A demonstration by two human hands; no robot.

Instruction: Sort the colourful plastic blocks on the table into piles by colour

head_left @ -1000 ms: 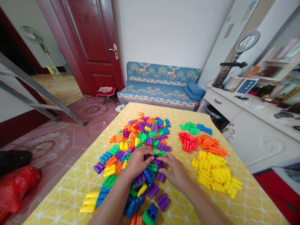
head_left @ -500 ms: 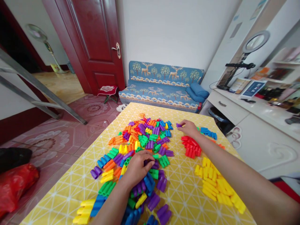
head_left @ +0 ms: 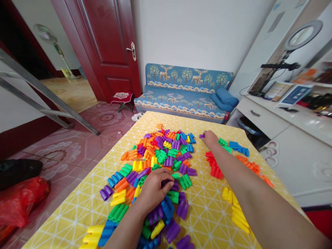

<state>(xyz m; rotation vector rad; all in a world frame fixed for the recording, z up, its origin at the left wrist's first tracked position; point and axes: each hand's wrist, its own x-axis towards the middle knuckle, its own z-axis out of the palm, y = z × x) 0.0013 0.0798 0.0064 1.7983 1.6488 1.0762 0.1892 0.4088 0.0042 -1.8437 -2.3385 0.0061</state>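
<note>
A mixed heap of plastic building pieces (head_left: 162, 157), each made of joined tubes in red, orange, yellow, green, blue or purple, covers the left and middle of the table. Low over its near part is my left hand (head_left: 157, 188), fingers curled, with a gap between thumb and fingertips. Purple pieces lie just beneath those fingers. My right hand (head_left: 210, 139) reaches to the far right side, its fingertips closed on a purple building piece (head_left: 201, 136). Below that wrist is a group of red pieces (head_left: 214, 166), and the right forearm partly hides a yellow group (head_left: 240, 218).
Green pieces (head_left: 225, 145), blue pieces (head_left: 239, 148) and orange pieces (head_left: 250, 165) form separate groups at the right. A yellow patterned cloth (head_left: 207, 193) covers the table. Beyond stand a blue sofa (head_left: 181, 93) and, right, a white cabinet (head_left: 275, 124).
The camera view has shifted slightly left. My right hand still holds the purple piece near the table's far right, with its back turned more towards me. My left hand stays over the heap.
</note>
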